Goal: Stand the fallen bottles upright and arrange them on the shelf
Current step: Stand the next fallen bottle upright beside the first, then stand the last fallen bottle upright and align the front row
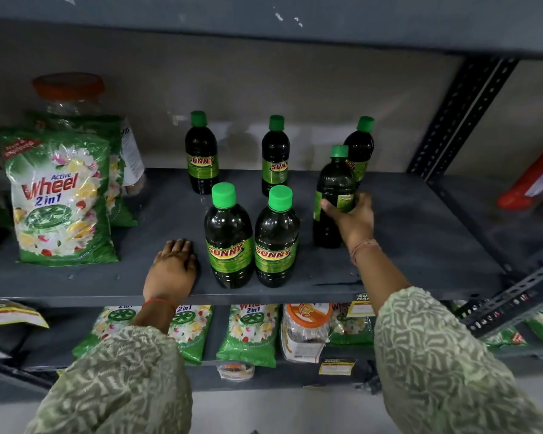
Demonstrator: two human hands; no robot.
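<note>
From the head view, all six bottles stood upright on the shelf [420, 245], none lying. The right hand [353, 214] gripped the sixth bottle [333, 195] at right; the left hand [173, 270] rested flat and empty. Only tidying the rows seemed left.

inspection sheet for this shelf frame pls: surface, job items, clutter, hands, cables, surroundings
Surface: dark grey metal shelf, bare at right.
Job's things: six dark green-capped plastic bottles, all upright; back row of three, front pair, sixth bottle in hand.
Clutter: green Wheel detergent pouches at left; orange-lidded clear jar behind them.
Grippers: left hand flat on shelf, empty; right hand gripping the sixth bottle.
Cables: nothing seen.
Surroundings: slotted metal upright; lower shelf with more pouches; red pack at right.
</note>
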